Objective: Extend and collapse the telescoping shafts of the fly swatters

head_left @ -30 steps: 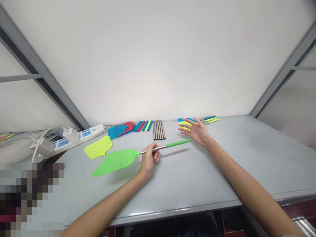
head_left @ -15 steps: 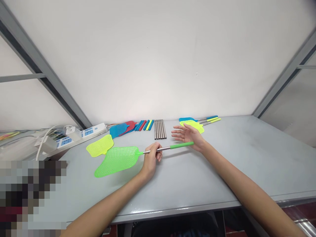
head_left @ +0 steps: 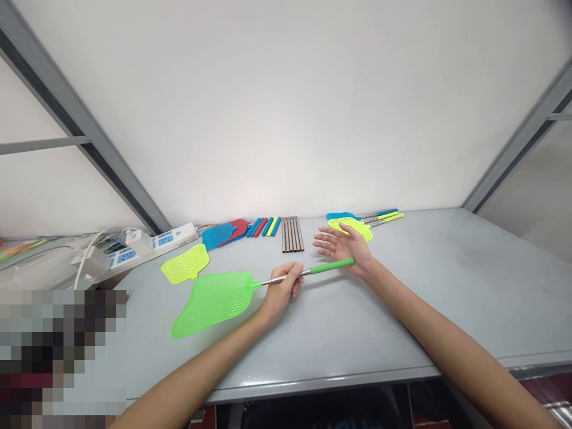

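My left hand (head_left: pixel 286 287) is closed around the metal rod of a green fly swatter (head_left: pixel 217 302), held above the table. The swatter's head hangs to the left and its green grip points right. At the grip's end is my right hand (head_left: pixel 347 249), palm toward it with fingers spread; the tip meets or nearly meets the palm. Behind the hands lie several metal rods (head_left: pixel 292 234) side by side, and left of them several coloured grips (head_left: pixel 264 227). A loose yellow swatter head (head_left: pixel 185 264) rests beyond the green one.
Blue swatter heads (head_left: pixel 218 235) and a red one (head_left: pixel 242 227) lie at the back left. Blue and yellow swatters with rods and grips (head_left: pixel 350 227) lie behind my right hand. A power strip (head_left: pixel 174 236) with cables runs along the table's left edge, below the wall (head_left: pixel 286 119).
The view has shifted slightly. My left hand has slid a little toward the grip along the rod, and the swatter's head tilts slightly lower. My right hand stays spread at the grip's end.
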The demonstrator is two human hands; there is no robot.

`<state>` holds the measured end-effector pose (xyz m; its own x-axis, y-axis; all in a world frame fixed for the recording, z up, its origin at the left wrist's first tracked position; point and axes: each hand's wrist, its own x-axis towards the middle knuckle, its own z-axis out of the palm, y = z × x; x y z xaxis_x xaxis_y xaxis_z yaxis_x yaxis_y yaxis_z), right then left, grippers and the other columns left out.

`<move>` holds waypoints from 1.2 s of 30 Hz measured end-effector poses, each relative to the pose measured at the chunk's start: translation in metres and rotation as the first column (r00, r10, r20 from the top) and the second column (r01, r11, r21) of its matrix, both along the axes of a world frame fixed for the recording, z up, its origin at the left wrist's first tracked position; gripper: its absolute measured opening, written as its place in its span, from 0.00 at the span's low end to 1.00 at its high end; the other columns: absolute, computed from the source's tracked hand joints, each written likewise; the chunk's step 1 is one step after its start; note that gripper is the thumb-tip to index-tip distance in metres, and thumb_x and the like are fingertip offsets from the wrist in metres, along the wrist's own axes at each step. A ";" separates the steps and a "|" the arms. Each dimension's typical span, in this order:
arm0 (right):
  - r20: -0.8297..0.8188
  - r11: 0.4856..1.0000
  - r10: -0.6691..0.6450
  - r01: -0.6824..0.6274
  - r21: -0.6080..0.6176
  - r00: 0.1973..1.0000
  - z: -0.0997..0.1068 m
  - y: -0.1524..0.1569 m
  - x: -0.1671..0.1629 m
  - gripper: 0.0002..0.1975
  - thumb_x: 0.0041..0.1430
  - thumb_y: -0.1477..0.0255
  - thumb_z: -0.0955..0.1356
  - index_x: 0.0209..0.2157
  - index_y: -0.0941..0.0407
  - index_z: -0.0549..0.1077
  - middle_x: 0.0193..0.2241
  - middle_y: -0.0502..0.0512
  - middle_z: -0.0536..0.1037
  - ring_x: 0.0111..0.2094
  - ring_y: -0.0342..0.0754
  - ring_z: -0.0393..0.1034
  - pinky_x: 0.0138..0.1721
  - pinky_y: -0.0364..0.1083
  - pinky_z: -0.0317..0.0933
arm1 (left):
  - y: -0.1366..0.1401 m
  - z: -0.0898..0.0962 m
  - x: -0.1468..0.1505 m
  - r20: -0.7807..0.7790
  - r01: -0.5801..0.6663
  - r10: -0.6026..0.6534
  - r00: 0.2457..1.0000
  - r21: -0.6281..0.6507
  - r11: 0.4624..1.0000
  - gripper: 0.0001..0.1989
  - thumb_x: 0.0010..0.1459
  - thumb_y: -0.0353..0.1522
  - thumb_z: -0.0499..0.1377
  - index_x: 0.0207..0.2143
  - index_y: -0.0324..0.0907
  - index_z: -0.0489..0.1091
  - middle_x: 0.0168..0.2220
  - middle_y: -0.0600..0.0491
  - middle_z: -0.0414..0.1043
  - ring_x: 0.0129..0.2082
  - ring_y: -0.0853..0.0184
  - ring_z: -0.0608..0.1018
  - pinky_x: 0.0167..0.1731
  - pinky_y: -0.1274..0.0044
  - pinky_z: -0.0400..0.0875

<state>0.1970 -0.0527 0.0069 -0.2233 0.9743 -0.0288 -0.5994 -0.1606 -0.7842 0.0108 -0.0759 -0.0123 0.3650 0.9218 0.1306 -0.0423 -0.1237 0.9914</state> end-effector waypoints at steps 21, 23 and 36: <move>0.063 0.976 0.135 -0.144 0.166 0.989 0.002 -0.013 -0.008 0.24 0.55 0.59 0.53 0.36 0.60 0.71 0.37 0.60 0.73 0.39 0.52 0.66 0.43 0.49 0.56 | -0.010 -0.008 -0.001 0.149 0.445 -0.420 0.895 -0.315 0.838 0.20 0.55 0.43 0.41 0.15 0.42 0.48 0.07 0.62 0.45 0.07 0.78 0.47 0.08 0.83 0.40; 0.087 0.973 0.141 -0.155 0.171 0.986 0.003 -0.014 -0.009 0.24 0.54 0.58 0.53 0.35 0.60 0.71 0.36 0.60 0.73 0.40 0.52 0.66 0.42 0.49 0.56 | -0.010 -0.007 -0.001 0.190 0.471 -0.431 0.882 -0.341 0.813 0.21 0.55 0.42 0.41 0.15 0.42 0.47 0.07 0.62 0.45 0.06 0.78 0.46 0.08 0.83 0.39; 0.136 0.980 0.096 -0.118 0.162 0.986 -0.001 -0.016 -0.015 0.22 0.53 0.58 0.56 0.33 0.59 0.72 0.35 0.60 0.74 0.39 0.52 0.66 0.38 0.48 0.58 | -0.002 -0.004 -0.003 0.283 0.577 -0.509 0.813 -0.500 0.645 0.23 0.54 0.44 0.43 0.12 0.41 0.46 0.06 0.62 0.43 0.06 0.79 0.45 0.09 0.83 0.40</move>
